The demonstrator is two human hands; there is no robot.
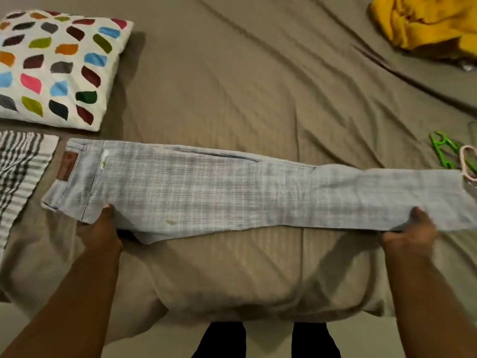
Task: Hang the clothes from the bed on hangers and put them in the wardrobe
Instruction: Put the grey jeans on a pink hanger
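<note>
Pale grey checked trousers (232, 187) lie stretched flat across the bed, waistband at the left, leg hems at the right, legs folded one on the other. My left hand (103, 228) grips the near edge of the trousers close to the waist. My right hand (410, 228) grips the near edge close to the hems, fingers tucked under the cloth. A green hanger (442, 149) and a pink hanger (468, 162) lie on the bed at the right edge, partly under the hems. A yellow garment (426, 24) is bunched at the far right.
A white pillow with coloured leaf shapes (56, 65) sits at the far left. A grey-and-white striped cloth (18, 174) lies at the left edge. The tan bed sheet (245, 81) is wrinkled; a tan pillow (232, 275) lies under the trousers near me.
</note>
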